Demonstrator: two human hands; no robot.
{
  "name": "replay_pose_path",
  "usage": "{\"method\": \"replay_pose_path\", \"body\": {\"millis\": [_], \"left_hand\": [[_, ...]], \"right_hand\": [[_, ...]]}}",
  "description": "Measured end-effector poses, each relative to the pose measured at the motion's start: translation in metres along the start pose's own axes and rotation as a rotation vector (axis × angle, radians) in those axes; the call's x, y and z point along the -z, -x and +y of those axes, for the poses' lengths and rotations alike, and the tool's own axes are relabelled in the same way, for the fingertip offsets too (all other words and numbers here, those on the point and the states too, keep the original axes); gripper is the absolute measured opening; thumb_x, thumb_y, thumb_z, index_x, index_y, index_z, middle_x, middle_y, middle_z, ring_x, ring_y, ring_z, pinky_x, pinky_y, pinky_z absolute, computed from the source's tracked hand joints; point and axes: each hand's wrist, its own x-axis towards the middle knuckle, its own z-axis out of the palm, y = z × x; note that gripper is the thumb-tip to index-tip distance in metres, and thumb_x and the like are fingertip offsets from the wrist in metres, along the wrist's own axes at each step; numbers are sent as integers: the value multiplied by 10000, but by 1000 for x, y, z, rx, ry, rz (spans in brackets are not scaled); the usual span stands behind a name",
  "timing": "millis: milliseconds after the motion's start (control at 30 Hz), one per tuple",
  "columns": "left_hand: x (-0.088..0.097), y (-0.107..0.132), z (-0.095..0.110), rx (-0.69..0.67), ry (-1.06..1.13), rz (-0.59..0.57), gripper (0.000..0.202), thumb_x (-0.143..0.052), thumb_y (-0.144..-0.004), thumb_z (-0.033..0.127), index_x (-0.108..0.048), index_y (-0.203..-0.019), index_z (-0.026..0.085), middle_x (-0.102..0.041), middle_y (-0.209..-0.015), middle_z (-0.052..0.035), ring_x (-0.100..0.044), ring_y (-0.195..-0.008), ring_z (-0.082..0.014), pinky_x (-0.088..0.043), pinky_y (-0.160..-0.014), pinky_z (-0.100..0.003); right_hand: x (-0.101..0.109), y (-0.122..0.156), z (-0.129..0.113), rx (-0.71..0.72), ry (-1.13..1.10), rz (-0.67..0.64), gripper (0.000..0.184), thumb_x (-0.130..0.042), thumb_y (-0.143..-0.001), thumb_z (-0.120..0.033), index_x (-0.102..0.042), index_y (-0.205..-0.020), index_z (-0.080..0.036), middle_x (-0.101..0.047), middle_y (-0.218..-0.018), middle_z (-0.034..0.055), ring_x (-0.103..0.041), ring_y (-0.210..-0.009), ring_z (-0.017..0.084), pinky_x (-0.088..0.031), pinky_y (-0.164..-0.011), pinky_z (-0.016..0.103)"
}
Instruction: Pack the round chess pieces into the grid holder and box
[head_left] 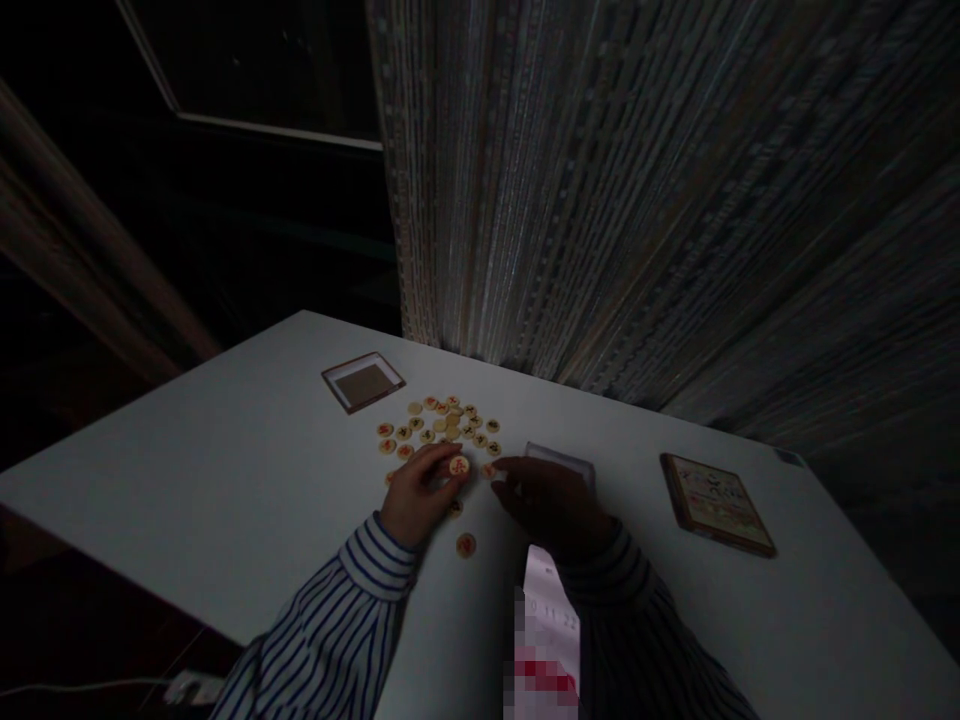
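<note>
Several round wooden game discs [442, 425] with red and dark marks lie scattered on a white table [225, 470]. My left hand [420, 490] is closed, with one disc [458, 466] pinched at its fingertips. My right hand [551, 500], in shadow, has its fingers curled and pinches a small disc [489, 471] at its tips. Both hands sit just below the pile. One loose disc [466, 545] lies nearer to me, between my striped sleeves.
An open shallow box half [363, 382] lies left of the discs. A clear plastic tray [559, 458] sits behind my right hand. A printed box lid [716, 503] lies at the right. Striped curtains hang behind the table. A paper sheet [551, 610] lies near me.
</note>
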Motion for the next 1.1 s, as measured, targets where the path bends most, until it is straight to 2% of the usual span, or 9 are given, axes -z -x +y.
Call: {"method": "replay_pose_path", "body": {"millis": [100, 233, 333, 500, 667, 833, 1000, 1100], "left_hand": [[-4, -3, 8, 107, 98, -18, 264, -684, -632, 283, -670, -868, 165, -652, -930, -73, -614, -890, -190, -497, -821, -329], [-12, -8, 23, 308, 255, -105, 336, -714, -589, 320, -634, -865, 145, -686, -797, -49, -642, -748, -173, -518, -741, -321], [-19, -13, 34, 386, 353, -130, 341, -751, -534, 296, -603, -802, 146, -682, -732, -22, -639, -698, -151, -516, -721, -299], [-30, -22, 47, 425, 502, -176, 340, -772, -502, 230, -580, -769, 142, -661, -688, 1, -622, -635, -121, -500, -645, -251], [-41, -38, 67, 435, 472, -213, 291, -764, -527, 229, -599, -747, 134, -627, -634, 21, -562, -524, -82, -448, -509, -198], [-57, -55, 83, 405, 485, -241, 266, -780, -518, 249, -635, -708, 133, -635, -619, 24, -568, -560, -72, -460, -551, -184], [-78, -62, 86, 465, 509, -293, 276, -799, -497, 275, -675, -699, 134, -673, -682, -6, -595, -629, -100, -495, -630, -227], [-89, -64, 86, 479, 491, -363, 251, -782, -527, 273, -693, -714, 133, -690, -713, -25, -610, -672, -121, -503, -671, -249]], "right_hand": [[4, 3, 2, -1, -30, 33, 214, -523, -800, -278, -640, -959, -196, -688, -723, 25, -617, -595, 124, -452, -566, 226], [14, 8, 7, -7, -76, 65, 221, -514, -807, -291, -637, -959, -187, -691, -734, 29, -630, -637, 130, -467, -603, 233], [23, 12, 14, -23, -79, 76, 238, -511, -806, -291, -629, -980, -179, -699, -757, 33, -642, -669, 137, -480, -640, 244], [37, 19, 24, -25, -23, 52, 243, -473, -830, -269, -620, -1000, -176, -700, -894, 61, -646, -779, 148, -485, -700, 253], [47, 24, 30, -42, 14, 97, 222, -522, -794, -240, -626, -975, -166, -702, -821, 57, -646, -719, 147, -483, -659, 243], [62, 25, 33, -71, 22, 95, 204, -544, -776, -222, -636, -946, -157, -687, -732, 46, -622, -627, 139, -467, -580, 231], [72, 28, 41, -84, 20, 168, 202, -539, -771, -188, -630, -947, -148, -674, -712, 41, -612, -619, 132, -466, -592, 229], [72, 29, 50, -81, 48, 211, 193, -528, -781, -186, -624, -947, -169, -676, -733, 39, -612, -635, 131, -471, -616, 235]]}}
